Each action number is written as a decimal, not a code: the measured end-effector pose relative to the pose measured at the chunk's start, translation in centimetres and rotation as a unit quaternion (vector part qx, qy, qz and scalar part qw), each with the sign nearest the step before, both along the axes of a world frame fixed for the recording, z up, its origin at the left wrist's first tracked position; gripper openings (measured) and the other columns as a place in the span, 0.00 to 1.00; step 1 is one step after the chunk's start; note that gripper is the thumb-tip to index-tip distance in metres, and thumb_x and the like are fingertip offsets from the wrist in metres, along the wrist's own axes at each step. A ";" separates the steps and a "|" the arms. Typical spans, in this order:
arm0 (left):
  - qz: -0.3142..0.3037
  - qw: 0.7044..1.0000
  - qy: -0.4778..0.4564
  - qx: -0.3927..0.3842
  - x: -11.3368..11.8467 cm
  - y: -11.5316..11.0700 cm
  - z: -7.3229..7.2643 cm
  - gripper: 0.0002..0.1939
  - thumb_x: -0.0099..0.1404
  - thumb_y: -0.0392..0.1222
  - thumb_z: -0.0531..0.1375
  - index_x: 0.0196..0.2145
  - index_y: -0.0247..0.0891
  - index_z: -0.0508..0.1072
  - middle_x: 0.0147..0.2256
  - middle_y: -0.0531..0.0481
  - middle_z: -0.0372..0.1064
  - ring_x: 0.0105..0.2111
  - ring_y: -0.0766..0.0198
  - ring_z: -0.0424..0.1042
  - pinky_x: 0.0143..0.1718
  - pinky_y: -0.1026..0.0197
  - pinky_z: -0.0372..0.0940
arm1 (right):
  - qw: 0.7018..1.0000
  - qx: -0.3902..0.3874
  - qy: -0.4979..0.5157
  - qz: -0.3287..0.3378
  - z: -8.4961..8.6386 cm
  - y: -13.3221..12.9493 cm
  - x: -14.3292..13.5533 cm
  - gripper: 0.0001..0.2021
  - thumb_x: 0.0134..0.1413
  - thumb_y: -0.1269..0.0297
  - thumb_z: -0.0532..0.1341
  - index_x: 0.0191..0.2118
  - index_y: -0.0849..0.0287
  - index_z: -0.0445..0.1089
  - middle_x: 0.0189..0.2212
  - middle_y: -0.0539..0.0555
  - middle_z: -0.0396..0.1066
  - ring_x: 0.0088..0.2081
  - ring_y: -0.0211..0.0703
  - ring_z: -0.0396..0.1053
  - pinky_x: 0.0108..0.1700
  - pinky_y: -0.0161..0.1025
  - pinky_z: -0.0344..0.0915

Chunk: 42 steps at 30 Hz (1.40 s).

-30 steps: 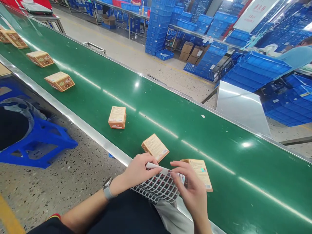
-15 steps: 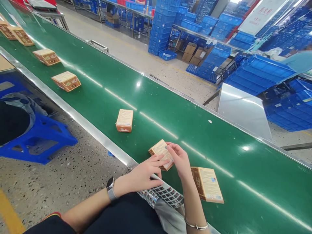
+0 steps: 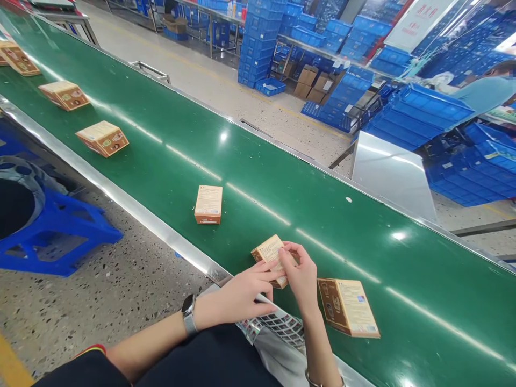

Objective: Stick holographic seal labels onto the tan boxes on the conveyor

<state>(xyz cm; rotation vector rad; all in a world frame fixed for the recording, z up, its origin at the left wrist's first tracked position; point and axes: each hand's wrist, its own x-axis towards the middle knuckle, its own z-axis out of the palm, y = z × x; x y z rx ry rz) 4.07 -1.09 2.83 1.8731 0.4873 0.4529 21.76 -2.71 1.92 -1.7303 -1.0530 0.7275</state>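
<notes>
A small brown-and-cream carton (image 3: 269, 248) sits on the green belt in front of me, under both hands. My left hand (image 3: 245, 293) lays its fingertips over the near part of the carton's top. Its thumb and lower fingers are closed on a sheet of stickers (image 3: 282, 326) with a dark grid pattern, hanging over the belt's edge. At the carton's right side, my right hand (image 3: 300, 274) has thumb and fingers pinched together against the top; whatever lies between them is hidden. A similar carton (image 3: 357, 309) with a small bluish sticker lies to the right.
The green conveyor belt (image 3: 258, 209) crosses diagonally, with another carton (image 3: 208, 203) to the left and several farther up. A metal rail borders it. A blue stool (image 3: 60, 226) stands at left. Beyond are stacked blue crates (image 3: 411, 115), a metal table (image 3: 391, 172) and a person in light blue.
The view has shifted slightly. My right thumb has moved a little over the carton's top, covering the bluish spot seen there before. Both hands stay at the same carton.
</notes>
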 end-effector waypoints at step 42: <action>0.090 0.976 0.159 0.118 -2.8 1.0 4.4 0.12 0.73 0.40 0.55 0.35 0.40 0.77 0.30 0.53 0.77 0.28 0.63 0.73 0.30 0.65 0.59 | 0.890 0.165 -0.351 0.239 5.2 -5.2 -1.8 0.10 0.71 0.65 0.54 0.40 0.53 0.72 0.33 0.53 0.78 0.34 0.46 0.74 0.42 0.46 0.67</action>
